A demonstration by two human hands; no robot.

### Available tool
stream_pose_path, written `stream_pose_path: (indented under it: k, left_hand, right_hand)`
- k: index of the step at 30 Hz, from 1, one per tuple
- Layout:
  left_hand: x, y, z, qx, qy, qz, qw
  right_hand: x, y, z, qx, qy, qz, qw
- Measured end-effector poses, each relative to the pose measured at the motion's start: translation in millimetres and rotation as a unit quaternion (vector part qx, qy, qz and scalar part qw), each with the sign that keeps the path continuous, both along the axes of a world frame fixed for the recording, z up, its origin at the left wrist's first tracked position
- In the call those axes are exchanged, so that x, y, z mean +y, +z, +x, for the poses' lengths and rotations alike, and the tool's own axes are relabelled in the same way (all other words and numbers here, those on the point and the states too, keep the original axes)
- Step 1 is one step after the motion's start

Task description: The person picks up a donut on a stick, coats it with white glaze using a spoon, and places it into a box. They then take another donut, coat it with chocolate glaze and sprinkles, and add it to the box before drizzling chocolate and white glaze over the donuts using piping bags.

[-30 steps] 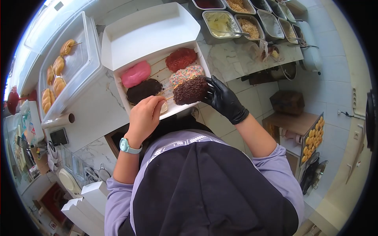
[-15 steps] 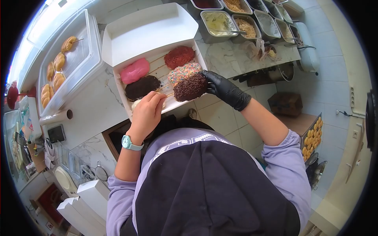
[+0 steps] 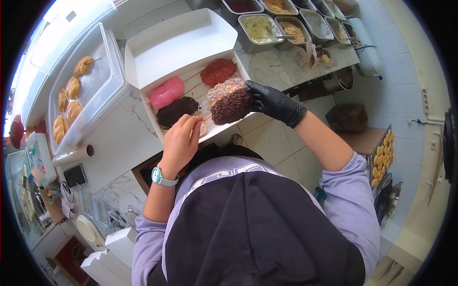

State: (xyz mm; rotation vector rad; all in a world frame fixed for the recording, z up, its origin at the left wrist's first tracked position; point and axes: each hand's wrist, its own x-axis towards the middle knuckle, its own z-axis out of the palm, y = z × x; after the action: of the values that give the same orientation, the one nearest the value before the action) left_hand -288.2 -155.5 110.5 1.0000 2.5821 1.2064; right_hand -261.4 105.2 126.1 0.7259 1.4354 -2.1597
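Note:
My right hand [image 3: 272, 106], in a black glove, is closed on the end of an oval doughnut on a stick [image 3: 231, 107] coated in chocolate sprinkles. It is at the near right of an open white box [image 3: 143, 102]. My left hand [image 3: 181, 138], bare with a watch at the wrist, pinches the doughnut's thin wooden stick. In the box lie a pink-glazed doughnut [image 3: 167, 92], a dark chocolate one [image 3: 177, 112], a red crumb-coated one [image 3: 218, 73] and one with coloured sprinkles [image 3: 226, 87]. Something pale is partly hidden beneath my left hand.
A clear plastic tub [image 3: 112, 78] with several plain doughnuts on sticks [image 3: 72, 88] stands at left. Metal topping containers [image 3: 260, 31] line the back right. A phone [image 3: 75, 175] and a roll of film [image 3: 74, 155] lie near the left. A tray of small round pastries [image 3: 383, 157] is at right.
The camera view has shifted slightly. Both hands keep their hold on the sprinkled doughnut and its stick, which stay nearly where they were over the box.

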Motion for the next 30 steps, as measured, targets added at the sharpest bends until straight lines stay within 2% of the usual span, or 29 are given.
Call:
stream_pose_path:
  k: [9,21,24,27,30]
  left_hand:
    - [-14.2,6.8,-5.5,-0.012,0.009,0.016,1.000]
    - [-29.1,13.5,-11.6,-0.056,0.010,0.021,0.998]
    - [-31.0,13.4,-11.6,-0.085,0.010,0.031,0.996]
    - [-30.3,11.5,-11.6,-0.118,0.014,0.076,0.990]
    - [-27.0,14.0,-11.4,-0.107,0.008,0.078,0.991]
  right_hand:
    - [-17.2,-3.9,3.5,0.004,-0.084,-0.096,0.992]
    - [-41.7,-0.5,8.2,0.052,-0.077,-0.204,0.974]
    - [-41.8,-15.2,9.8,0.078,-0.082,-0.279,0.954]
    - [-48.9,-20.0,17.1,0.072,-0.166,-0.355,0.917]
    - [-64.5,-18.6,23.7,0.109,-0.238,-0.331,0.907]
